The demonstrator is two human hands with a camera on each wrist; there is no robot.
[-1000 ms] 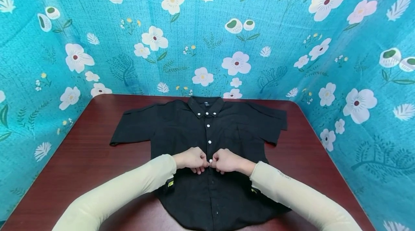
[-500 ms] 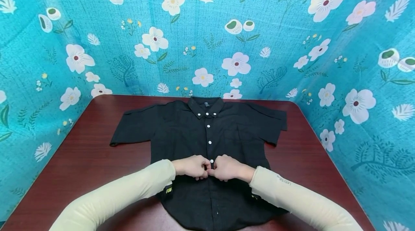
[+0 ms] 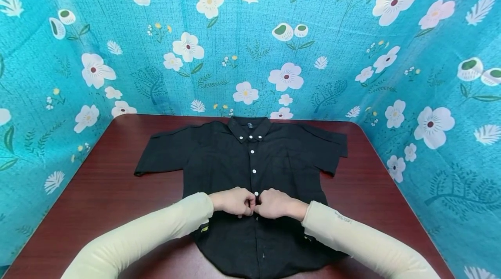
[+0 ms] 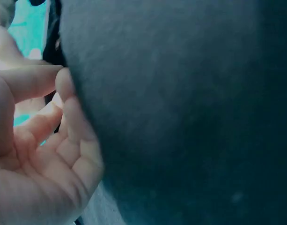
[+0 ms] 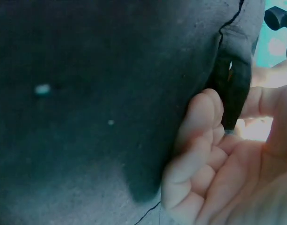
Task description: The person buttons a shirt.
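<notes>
A black short-sleeved button-down shirt (image 3: 219, 157) lies front up, collar at the far side. My left hand (image 3: 236, 202) and right hand (image 3: 275, 204) meet at its front placket, just below a white button (image 3: 256, 194). In the left wrist view, my left hand (image 4: 45, 145) pinches the cloth edge between thumb and forefinger, other fingers curled. The right wrist view has my right hand (image 5: 223, 164) gripping the raised placket (image 5: 236, 89), where a pale sliver shows in a slit. Anything between the fingertips is hidden in the head view.
The shirt is spread on a dark red-brown table (image 3: 113, 192) with rounded far corners. A turquoise flowered curtain (image 3: 235, 53) hangs behind the table and along both sides. More white buttons run up the placket to the shirt collar (image 3: 249, 127).
Both hands have slid slightly down the placket from beside the white button and come closer together, uncovering it. Over the last half second they shift only slightly.
</notes>
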